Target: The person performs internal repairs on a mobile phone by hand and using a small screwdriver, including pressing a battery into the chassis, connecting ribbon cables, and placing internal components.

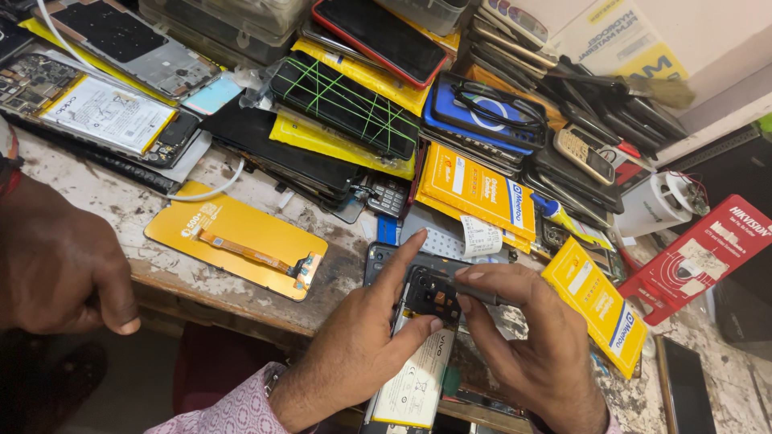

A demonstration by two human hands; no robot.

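At the worktop point(241, 293) edge, an opened phone point(418, 337), long axis running away from the person, is pinned by the left hand point(362, 345) while right-hand point(535, 345) fingers point(474, 277) are closed on a tool point(482, 294) at its camera end.

The scene is evenly and brightly lit from above, with warm colours strongly saturated. Soft glare is seen on the glossy black phone screens point(346, 103) at the top. Short, soft shadows are cast beneath the hands onto the tabletop point(201, 281). Focus is sharp at the centre; slight wide-angle stretching is noticed toward the edges, and the lower left is left dark.
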